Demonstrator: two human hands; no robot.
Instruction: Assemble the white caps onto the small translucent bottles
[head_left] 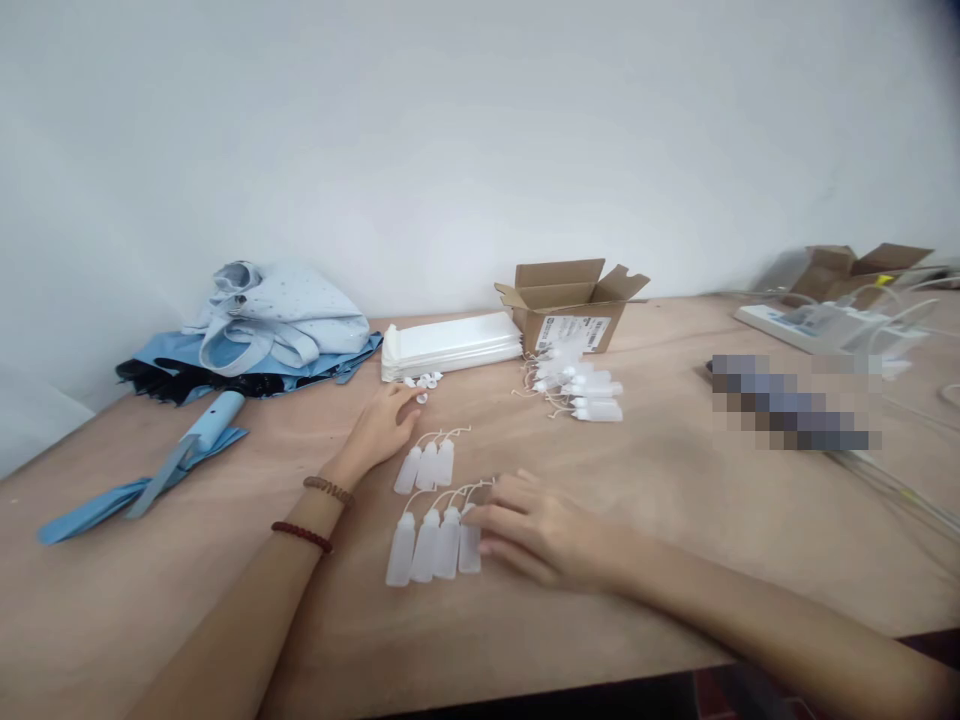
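Observation:
Two rows of small translucent white squeeze bottles lie on the wooden table (675,500): a near row of several (433,543) and a far row of three (426,465). My right hand (536,530) lies flat beside the near row, fingers stretched out and touching the rightmost bottle. My left hand (381,428), with two bead bracelets on the wrist, reaches forward, its fingers extended towards a few small white caps (424,382). More bottles (581,388) lie in a loose pile by an open cardboard box (564,305).
A stack of flat white packets (450,345) lies left of the box. Blue cloth and a folded blue umbrella (180,455) take up the table's left side. A power strip with cables (817,325) and another cardboard box (862,265) sit far right.

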